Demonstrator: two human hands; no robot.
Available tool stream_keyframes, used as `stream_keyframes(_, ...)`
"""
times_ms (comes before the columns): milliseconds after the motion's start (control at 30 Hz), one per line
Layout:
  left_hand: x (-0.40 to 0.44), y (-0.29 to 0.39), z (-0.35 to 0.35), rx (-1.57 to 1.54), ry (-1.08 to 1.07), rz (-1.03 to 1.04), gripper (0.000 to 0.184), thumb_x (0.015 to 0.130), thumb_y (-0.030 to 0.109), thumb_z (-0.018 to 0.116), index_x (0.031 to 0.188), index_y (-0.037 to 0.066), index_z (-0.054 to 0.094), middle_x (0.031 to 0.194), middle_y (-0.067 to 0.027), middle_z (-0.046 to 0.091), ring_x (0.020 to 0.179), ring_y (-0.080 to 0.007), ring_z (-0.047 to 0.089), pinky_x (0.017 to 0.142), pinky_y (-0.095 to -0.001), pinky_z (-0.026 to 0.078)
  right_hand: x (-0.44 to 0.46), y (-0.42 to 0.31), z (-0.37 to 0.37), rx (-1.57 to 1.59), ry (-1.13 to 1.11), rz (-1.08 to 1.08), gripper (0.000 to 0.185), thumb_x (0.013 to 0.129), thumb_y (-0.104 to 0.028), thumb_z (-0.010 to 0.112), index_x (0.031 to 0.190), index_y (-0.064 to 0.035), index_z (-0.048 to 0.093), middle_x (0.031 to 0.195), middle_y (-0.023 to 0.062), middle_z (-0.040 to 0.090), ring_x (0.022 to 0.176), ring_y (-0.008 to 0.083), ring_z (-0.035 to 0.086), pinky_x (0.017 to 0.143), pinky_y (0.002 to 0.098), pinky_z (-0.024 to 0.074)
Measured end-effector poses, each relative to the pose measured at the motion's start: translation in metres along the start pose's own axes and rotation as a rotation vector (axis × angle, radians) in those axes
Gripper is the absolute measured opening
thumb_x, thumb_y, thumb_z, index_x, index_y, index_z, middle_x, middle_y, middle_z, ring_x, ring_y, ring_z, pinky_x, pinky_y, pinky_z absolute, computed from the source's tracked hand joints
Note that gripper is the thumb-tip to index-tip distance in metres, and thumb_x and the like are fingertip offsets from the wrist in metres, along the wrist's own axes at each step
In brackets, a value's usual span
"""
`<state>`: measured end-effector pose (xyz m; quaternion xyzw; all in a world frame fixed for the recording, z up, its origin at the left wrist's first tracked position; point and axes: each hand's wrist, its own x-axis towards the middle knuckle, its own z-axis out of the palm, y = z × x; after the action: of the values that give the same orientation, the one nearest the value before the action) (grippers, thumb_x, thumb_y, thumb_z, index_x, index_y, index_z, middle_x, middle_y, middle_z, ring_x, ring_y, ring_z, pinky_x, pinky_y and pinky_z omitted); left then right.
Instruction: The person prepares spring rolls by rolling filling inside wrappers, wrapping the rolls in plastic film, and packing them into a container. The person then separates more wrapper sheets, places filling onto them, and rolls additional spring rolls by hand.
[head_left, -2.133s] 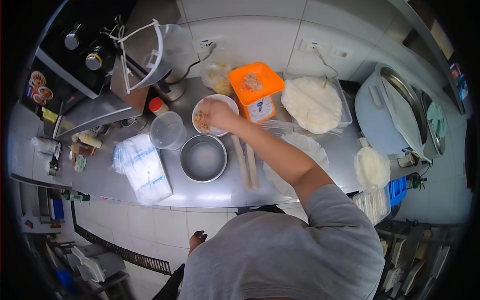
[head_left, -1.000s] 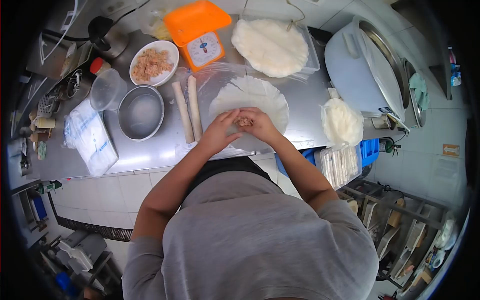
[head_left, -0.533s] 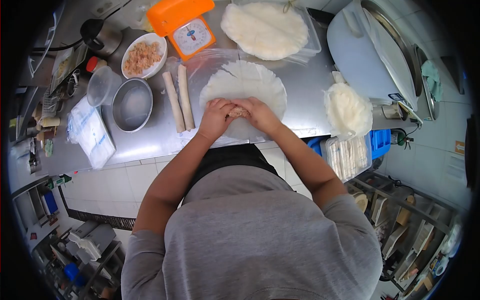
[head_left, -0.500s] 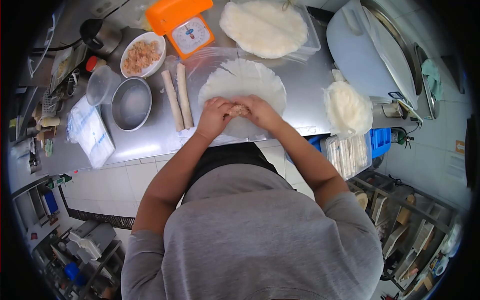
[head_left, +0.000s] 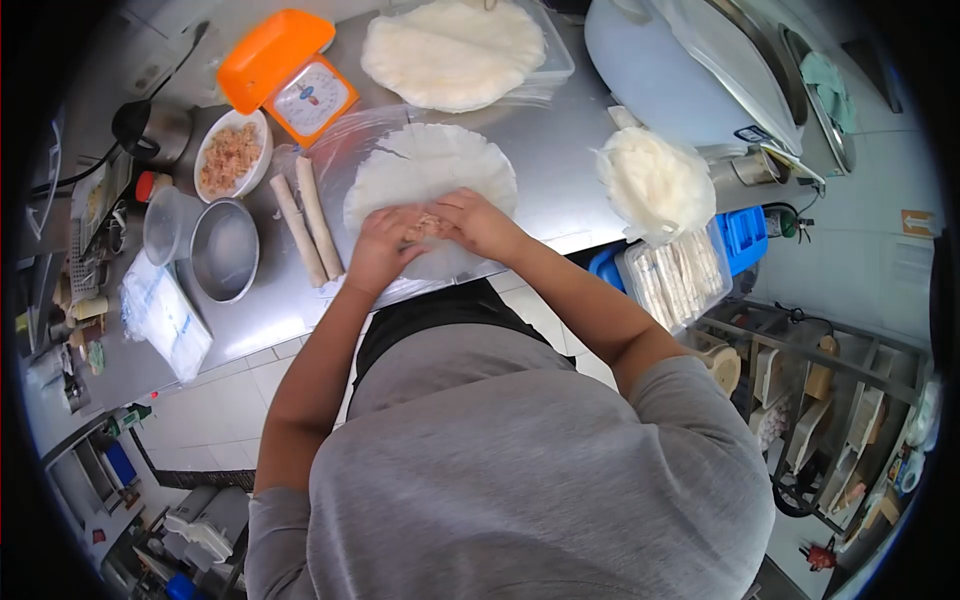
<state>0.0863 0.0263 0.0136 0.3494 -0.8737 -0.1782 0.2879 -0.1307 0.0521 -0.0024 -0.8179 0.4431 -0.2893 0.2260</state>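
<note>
Half-closed, the left hand (head_left: 382, 240) and right hand (head_left: 482, 224) cup the pinkish mixture (head_left: 428, 228) from both sides, seemingly to hold it together, on the round sheet (head_left: 430, 160) near the front edge of the counter (head_left: 562, 185)

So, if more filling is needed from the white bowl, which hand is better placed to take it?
Probably the left hand: it is nearer the white bowl, which stands on the left, past two pale rolls. The right hand is farther, right of the filling both hands touch.

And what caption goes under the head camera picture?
Left hand and right hand hold pinkish chopped mixture over a thin round white sheet.
</note>
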Motion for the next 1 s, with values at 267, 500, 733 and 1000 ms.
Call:
stream_keyframes(267,0.011,0.004,0.01,0.094,-0.03,0.079,0.029,0.076,0.021,0.074,0.101,0.007,0.072,0.102,-0.0049,0.071,0.097,-0.0247,0.062,0.095,-0.0412,0.043,-0.008,0.002,-0.02,0.085,0.036,0.035,0.038,0.075,-0.011,0.073,0.111,-0.0037,0.063,0.11,0.0129,0.06,0.104,0.0343,0.054,0.091,0.0417,0.0455)
stream_keyframes(500,0.023,0.005,0.032,0.15,-0.071,0.155,0.024,0.082,0.028,0.068,0.098,0.01,0.073,0.102,-0.0029,0.071,0.097,-0.0195,0.061,0.097,-0.0422,0.041,-0.023,0.005,-0.042,0.087,-0.044,0.123,0.038,0.074,-0.012,0.075,0.109,-0.0043,0.064,0.107,0.0126,0.061,0.101,0.0348,0.056,0.09,0.0401,0.0463)
stream_keyframes(733,0.032,0.022,0.053,0.157,-0.172,0.133,0.031,0.08,0.03,0.071,0.104,0.01,0.072,0.109,-0.0045,0.069,0.1,-0.0231,0.06,0.097,-0.0418,0.039,-0.042,0.02,-0.039,0.09,0.042,0.134,0.041,0.073,-0.012,0.076,0.112,-0.0066,0.064,0.108,0.0111,0.061,0.103,0.0336,0.056,0.089,0.0414,0.046)
stream_keyframes(1000,0.015,0.012,0.003,0.15,-0.235,-0.11,0.052,0.069,0.032,0.081,0.114,0.009,0.067,0.117,-0.0099,0.06,0.109,-0.0274,0.054,0.095,-0.0403,0.038,-0.03,-0.007,-0.047,-0.088,0.128,0.105,0.042,0.071,-0.017,0.076,0.11,-0.0063,0.065,0.112,0.0083,0.06,0.109,0.0283,0.054,0.094,0.0407,0.0405)
